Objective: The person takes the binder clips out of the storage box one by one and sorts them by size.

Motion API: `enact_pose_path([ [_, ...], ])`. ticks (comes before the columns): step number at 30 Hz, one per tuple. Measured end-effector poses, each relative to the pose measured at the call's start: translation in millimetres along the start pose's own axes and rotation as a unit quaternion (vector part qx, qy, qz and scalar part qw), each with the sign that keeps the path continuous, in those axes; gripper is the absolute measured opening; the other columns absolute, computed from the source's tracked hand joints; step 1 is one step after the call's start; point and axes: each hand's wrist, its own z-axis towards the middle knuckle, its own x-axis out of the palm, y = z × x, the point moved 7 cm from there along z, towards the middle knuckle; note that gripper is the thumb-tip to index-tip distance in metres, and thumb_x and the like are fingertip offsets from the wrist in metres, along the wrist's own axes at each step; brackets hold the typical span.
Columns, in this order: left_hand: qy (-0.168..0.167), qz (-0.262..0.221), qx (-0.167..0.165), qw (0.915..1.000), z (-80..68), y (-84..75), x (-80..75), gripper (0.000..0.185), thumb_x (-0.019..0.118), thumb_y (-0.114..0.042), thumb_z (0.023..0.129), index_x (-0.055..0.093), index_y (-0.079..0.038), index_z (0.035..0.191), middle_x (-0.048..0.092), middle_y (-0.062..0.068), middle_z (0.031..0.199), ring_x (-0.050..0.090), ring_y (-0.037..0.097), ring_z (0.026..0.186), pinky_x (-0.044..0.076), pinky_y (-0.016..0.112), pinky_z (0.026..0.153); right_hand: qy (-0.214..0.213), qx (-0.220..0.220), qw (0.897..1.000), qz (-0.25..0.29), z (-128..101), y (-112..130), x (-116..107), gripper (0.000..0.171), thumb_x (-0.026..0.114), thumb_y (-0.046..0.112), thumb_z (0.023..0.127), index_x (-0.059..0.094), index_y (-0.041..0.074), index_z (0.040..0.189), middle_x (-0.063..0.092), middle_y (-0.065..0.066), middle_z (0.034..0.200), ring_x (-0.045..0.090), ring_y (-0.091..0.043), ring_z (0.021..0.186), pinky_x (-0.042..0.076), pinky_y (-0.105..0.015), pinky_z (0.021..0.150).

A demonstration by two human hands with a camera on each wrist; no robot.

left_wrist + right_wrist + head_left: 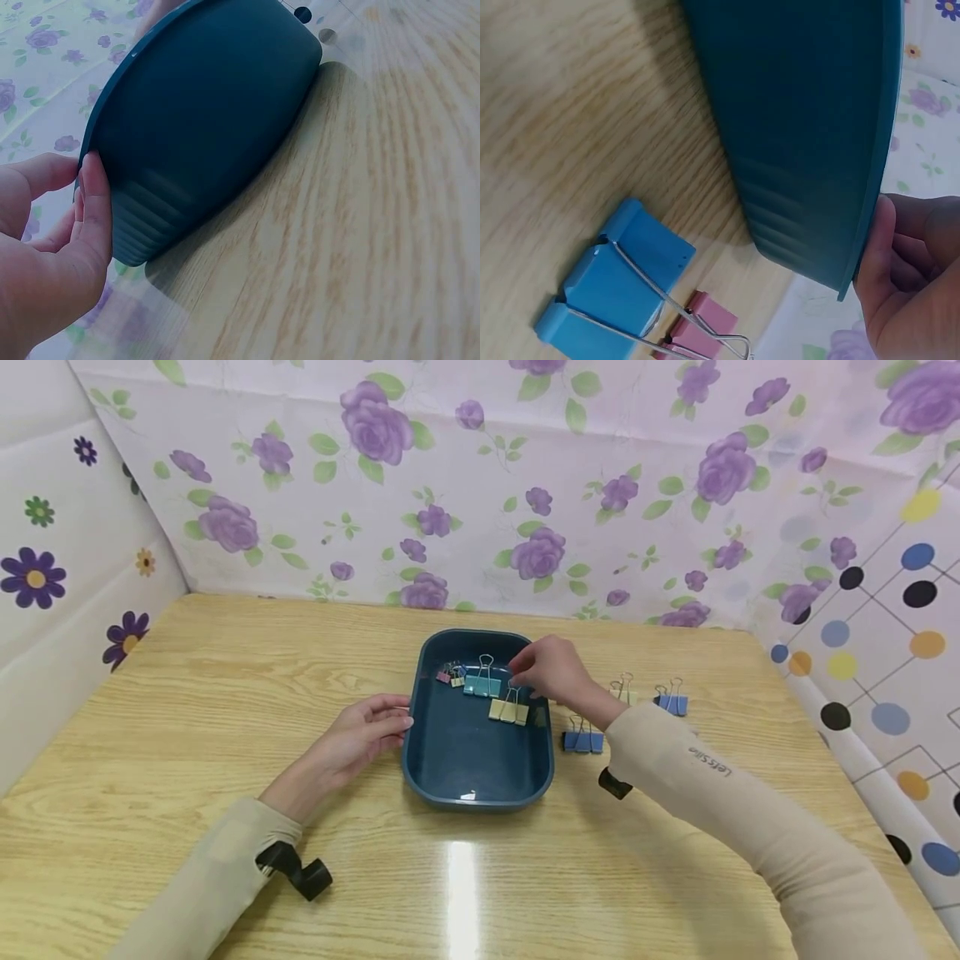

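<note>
At the near side of the counter (360,902), a streak of light is reflected in front of the tray. From the near left a beige left sleeve (202,877) is extended, with a black mount (300,872) strapped to it; from the near right a lettered right sleeve (750,810) is reached across, and the clips on the right are partly blocked by it. The dark blue tray (465,768) is set at the middle of the counter, and its left rim is pinched by the grip of the left hand (356,735), thumb outside. Just beside the tray's right wall a near blue clip (583,742) is seen. Inside the tray, right of its middle, a yellow clip (508,712) is placed with its handles raised. Farther right, a far blue clip (672,704) and a pale yellow clip (624,695), half hidden by the arm, are found; a pink clip (709,315) is shown only in the right wrist view. Toward the tray's far end lie a teal clip (482,686) and, to its left, small clips (452,676). Over the far right rim the right hand (558,672) is bent, its fingertips at the yellow clip's handle; whether that is pinched by the grip cannot be told. Beyond, a floral cloth (465,510) is hung.
</note>
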Motion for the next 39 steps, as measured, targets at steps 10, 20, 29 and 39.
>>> enact_pose_path([
  [10, 0.002, 0.003, -0.001, 1.0000, -0.5, 0.6, 0.2, 0.042, 0.053, 0.003, 0.096, 0.037, 0.012, 0.134, 0.058, 0.007, 0.101, 0.059, 0.012, 0.085, 0.052, 0.022, 0.077, 0.045, 0.019, 0.999, 0.015, 4, 1, 12, 0.017, 0.072, -0.001, 0.085, 0.072, -0.006, 0.101, 0.069, -0.017, 0.100, 0.070, -0.021, 0.076, 0.057, -0.027, 0.064],
  [20, -0.005, -0.004, -0.006, 1.0000, -2.0, 2.8, -1.7, 0.042, 0.053, 0.002, 0.097, 0.038, 0.010, 0.135, 0.059, 0.006, 0.103, 0.059, 0.011, 0.085, 0.051, 0.021, 0.076, 0.099, -0.024, 0.994, -0.036, 6, 12, 24, 0.010, 0.073, 0.004, 0.086, 0.076, -0.002, 0.092, 0.072, -0.010, 0.087, 0.069, -0.016, 0.070, 0.056, -0.025, 0.061],
  [29, -0.002, -0.008, -0.005, 1.0000, -0.9, 2.9, 0.1, 0.042, 0.053, 0.002, 0.097, 0.038, 0.011, 0.135, 0.059, 0.006, 0.104, 0.060, 0.011, 0.085, 0.052, 0.021, 0.075, 0.122, -0.034, 0.991, -0.048, 5, 12, 28, 0.008, 0.070, 0.008, 0.089, 0.075, 0.003, 0.090, 0.071, -0.005, 0.081, 0.069, -0.016, 0.074, 0.056, -0.025, 0.060],
  [39, 0.000, -0.003, -0.005, 1.0000, 0.6, 2.0, 1.6, 0.041, 0.053, 0.003, 0.096, 0.039, 0.011, 0.134, 0.059, 0.007, 0.104, 0.060, 0.011, 0.086, 0.052, 0.021, 0.075, 0.150, -0.036, 0.988, 0.030, 5, 4, 25, 0.012, 0.068, 0.012, 0.092, 0.073, 0.002, 0.096, 0.070, -0.005, 0.084, 0.066, -0.022, 0.081, 0.057, -0.031, 0.064],
])
